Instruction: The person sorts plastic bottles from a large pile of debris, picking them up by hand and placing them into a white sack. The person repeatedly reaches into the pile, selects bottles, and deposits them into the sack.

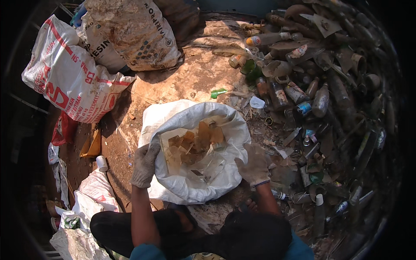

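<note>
fingers, head view: on the left hand [146, 166], in a grey-beige knitted glove, bent round the left edge of a round-mouthed white woven plastic sack [182, 190], holding it. right hand [255, 165], likewise gloved, at the sack's right edge, thumb apart from fingers; cannot tell whether cloth is pinched. sack stands open between the hands, rim rolled outward. inside the sack: flat amber glass-like shards [203, 136], with flat clear glass-like shards [210, 169] nearer the wearer. right of sack: heap of dusty glass bottles [320, 102]. just beyond sack: bright green jagged shard [218, 92]. left of sack: small white cylindrical container [102, 163].
</note>
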`<action>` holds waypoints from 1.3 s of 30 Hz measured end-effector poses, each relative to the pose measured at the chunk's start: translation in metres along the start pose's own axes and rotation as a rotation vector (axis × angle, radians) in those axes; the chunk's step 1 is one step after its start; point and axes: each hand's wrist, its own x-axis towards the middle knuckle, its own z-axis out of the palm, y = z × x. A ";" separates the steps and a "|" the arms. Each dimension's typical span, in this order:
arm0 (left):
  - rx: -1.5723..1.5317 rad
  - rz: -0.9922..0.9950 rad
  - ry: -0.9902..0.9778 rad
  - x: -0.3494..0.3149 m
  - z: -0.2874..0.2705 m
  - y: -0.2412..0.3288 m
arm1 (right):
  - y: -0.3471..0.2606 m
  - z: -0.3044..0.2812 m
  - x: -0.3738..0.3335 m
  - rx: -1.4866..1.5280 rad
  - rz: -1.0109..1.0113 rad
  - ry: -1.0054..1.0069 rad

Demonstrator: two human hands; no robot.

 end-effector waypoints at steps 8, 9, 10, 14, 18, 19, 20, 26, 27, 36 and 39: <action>0.435 0.114 -0.185 -0.041 0.040 0.082 | 0.030 -0.071 -0.082 -0.408 0.204 -0.527; 0.381 0.160 -0.160 -0.044 0.034 0.083 | 0.032 -0.066 -0.090 -0.434 0.133 -0.494; 0.354 0.193 -0.144 -0.047 0.037 0.088 | 0.041 -0.057 -0.097 -0.469 0.070 -0.460; 0.456 0.327 -0.147 -0.046 0.061 0.097 | 0.059 -0.064 -0.095 -0.370 0.101 -0.440; 0.721 0.301 -0.347 -0.053 0.075 0.109 | 0.063 -0.067 -0.067 0.475 0.317 0.095; 0.803 0.302 -0.438 -0.053 0.077 0.110 | 0.048 -0.056 -0.050 0.715 0.367 0.195; 0.867 0.240 -0.465 -0.058 0.083 0.113 | 0.030 -0.043 -0.029 0.954 0.416 0.301; 1.270 0.206 -0.572 -0.060 0.068 0.138 | -0.096 0.023 0.017 0.564 -0.008 -0.357; 1.279 0.269 -0.569 -0.062 0.066 0.139 | -0.095 0.017 0.012 0.561 -0.059 -0.354; 0.781 0.906 -0.035 -0.104 0.140 0.152 | 0.117 -0.122 -0.069 -0.034 0.285 1.000; 0.248 0.605 -0.372 -0.116 0.247 0.127 | 0.183 -0.170 -0.097 -0.273 0.541 1.019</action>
